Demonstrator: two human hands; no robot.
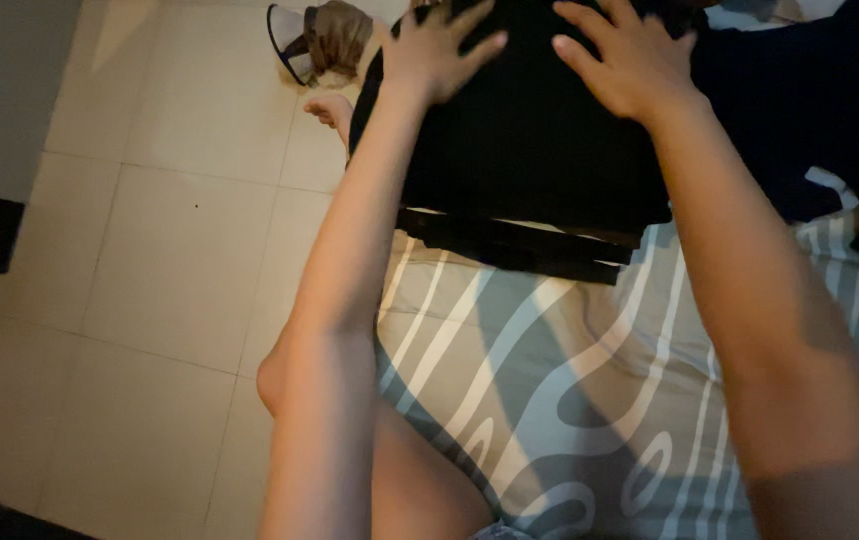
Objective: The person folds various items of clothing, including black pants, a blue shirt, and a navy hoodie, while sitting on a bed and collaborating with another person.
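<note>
pale floor tiles [170, 250] fill the left half of the view, and a bed sheet [550, 400] with grey and cream wavy stripes covers the right. on the sheet, toward twelve o'clock, lies a folded black garment [530, 150], its layered edges stacked along the near side. both hands rest flat on the far part of that garment: the left hand [435, 50] at about eleven o'clock, fingers spread wide, palm down; the right hand [625, 60] at about one o'clock, also open and pressed flat, fingers fanned. neither hand grips anything. at three o'clock from the garment a dark blue cloth [810, 110] lies on the sheet. a bare foot [332, 110] shows on the tiles at the garment's nine o'clock, with a crumpled bag [320, 40] just beyond it.
</note>
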